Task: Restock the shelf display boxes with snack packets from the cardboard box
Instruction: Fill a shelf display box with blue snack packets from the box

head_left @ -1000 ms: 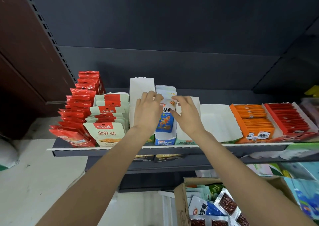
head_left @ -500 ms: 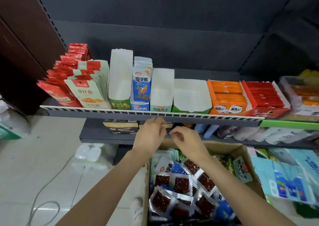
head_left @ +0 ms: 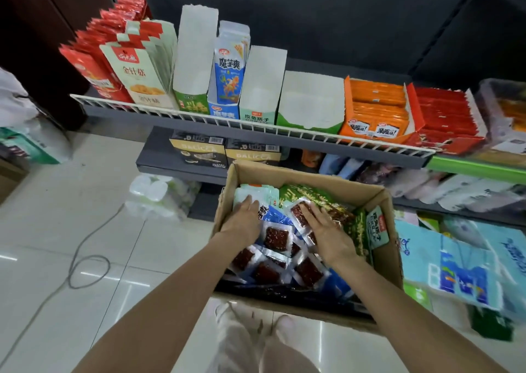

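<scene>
Restocking was midway: left hand [head_left: 244, 221] and right hand [head_left: 323, 231] lay flat, gripping nothing, on packets in cardboard box [head_left: 394, 247]; three display boxes [head_left: 310, 102] stood empty.

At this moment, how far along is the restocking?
Done: blue display box holds packets. In hand: both hands, left and right, lie on packets inside the brown cardboard box, nothing lifted. Left: three white-walled display boxes look empty.
</scene>
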Tool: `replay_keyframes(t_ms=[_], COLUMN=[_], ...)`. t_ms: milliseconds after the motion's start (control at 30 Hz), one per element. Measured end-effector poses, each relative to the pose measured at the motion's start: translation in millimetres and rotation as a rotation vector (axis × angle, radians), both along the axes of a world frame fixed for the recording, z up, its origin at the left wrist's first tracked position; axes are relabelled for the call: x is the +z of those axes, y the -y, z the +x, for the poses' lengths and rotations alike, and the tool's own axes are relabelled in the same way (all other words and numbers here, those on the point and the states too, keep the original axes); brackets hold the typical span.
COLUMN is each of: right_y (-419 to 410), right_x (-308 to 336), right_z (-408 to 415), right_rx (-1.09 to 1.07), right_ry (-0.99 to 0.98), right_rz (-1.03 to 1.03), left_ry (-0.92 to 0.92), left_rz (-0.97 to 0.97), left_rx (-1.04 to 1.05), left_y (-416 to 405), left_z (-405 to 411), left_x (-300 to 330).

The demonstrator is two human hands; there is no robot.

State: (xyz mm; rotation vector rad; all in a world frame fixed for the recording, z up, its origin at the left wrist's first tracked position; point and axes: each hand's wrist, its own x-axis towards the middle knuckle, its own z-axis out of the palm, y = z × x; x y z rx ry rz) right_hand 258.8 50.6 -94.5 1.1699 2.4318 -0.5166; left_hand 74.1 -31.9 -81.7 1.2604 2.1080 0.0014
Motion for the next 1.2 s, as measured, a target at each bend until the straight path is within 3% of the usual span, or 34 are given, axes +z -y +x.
replay_keyframes(t_ms=[133,233,300,400,600,700,933,1100,1200], right_y=[-4,-5,-5,-3,7,9,-5,0,3], right_x=[-8,-4,-1,2,6,12,6,-9,-21], right_z=[8,6,3,3,12,5,11,8,2], right_rx=[0.034,0.033,0.04,0.037,-0.016,-0.001,-0.009,-0.009,-0.088], right_ry=[0.007,0.037,0.056,0.065,0.054,0.018,-0.115,-0.235,-0.36], right_rz=[0.048,0.026,0.026,0.049,0.262,0.36,0.031,0.124,0.02], left_ry=[-0.108,-0.377,-0.448,-0.372,-0.008,-0.133,-0.171,-0.178,-0.206], left_rz=[0.031,0.133,0.209,0.209,0.123,0.192,0.443,0.684,0.718], left_rx=[0.149,0.05,-0.029,-0.019,0.107,0.179,0.178,0.219,0.203], left_y=[-2,-4,-6,-6,0,-1,0,17,22], left_z=[3,7,10,7,7,6,7,10,5], left_x=[-6,-2,-1,-3,-12,-11,9,36,43])
